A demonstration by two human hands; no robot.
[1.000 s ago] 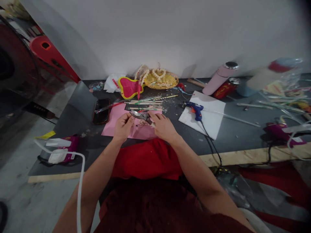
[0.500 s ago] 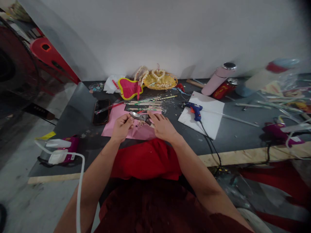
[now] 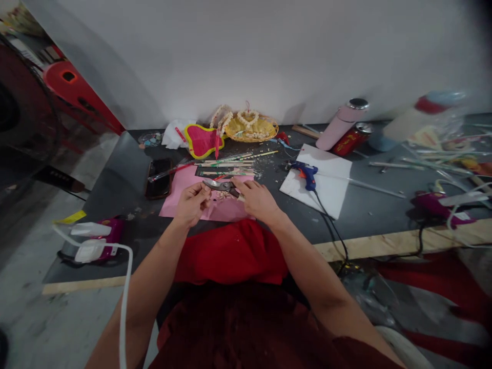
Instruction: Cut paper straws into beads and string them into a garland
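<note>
My right hand (image 3: pixel 259 202) is closed round the handles of a pair of pruning shears (image 3: pixel 226 186), whose blades point left. At the blade tip, my left hand (image 3: pixel 191 204) is pinched together; whatever lies between its fingertips is too small to make out. Under both hands lies a pink sheet (image 3: pixel 173 197), with small pale cut pieces (image 3: pixel 223 195) scattered on it below the shears. Several thin printed sticks (image 3: pixel 226 164) rest just beyond the shears.
A phone (image 3: pixel 159 178) lies at left, near a purple power strip (image 3: pixel 115 231) with a white cable. Behind stand a yellow basket (image 3: pixel 253 134) and a pink butterfly-shaped piece (image 3: pixel 203 141). At right are a blue glue gun (image 3: pixel 307 177), a pink flask (image 3: pixel 342 125) and a red can (image 3: pixel 351 139).
The view has shifted slightly. Both hands stay in nearly the same place, with the shears still in my right hand; the pale pieces below the blades show a little more.
</note>
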